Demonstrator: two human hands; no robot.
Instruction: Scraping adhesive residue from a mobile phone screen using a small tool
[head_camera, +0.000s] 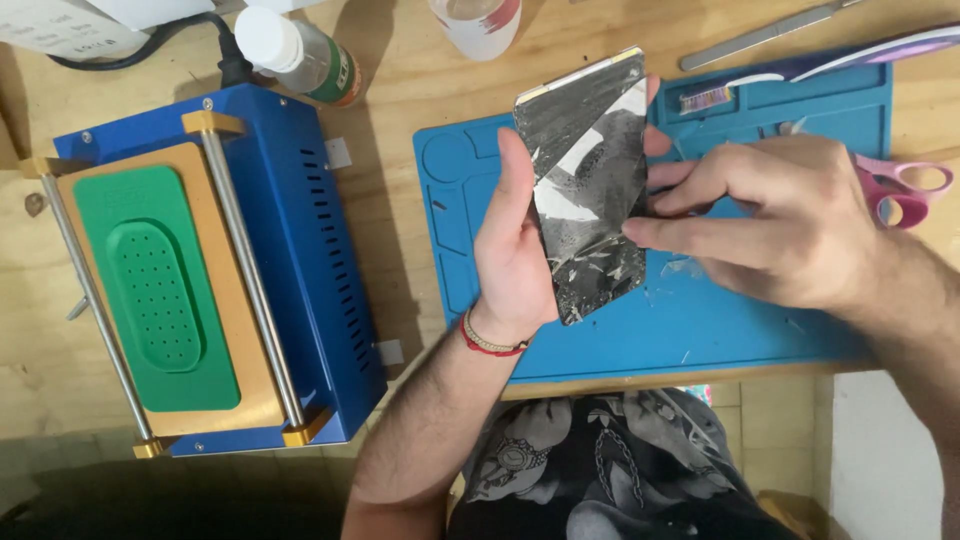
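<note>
My left hand (515, 250) grips a flat rectangular phone panel (585, 185) from its left edge, holding it tilted above the blue work mat (620, 340). The panel's face is dark and shiny, with torn pale film patches and a gold-coloured top edge. My right hand (775, 215) rests against the panel's right side, fingers pinching at the film near the edge. A red and gold bracelet sits on my left wrist.
A blue metal machine (300, 260) with a green perforated pad (150, 285) stands at the left. A plastic bottle (300, 55) and a clear cup (480, 25) stand behind. Pink scissors (900, 190) and a metal tool (765, 35) lie at the right. The table edge runs near my lap.
</note>
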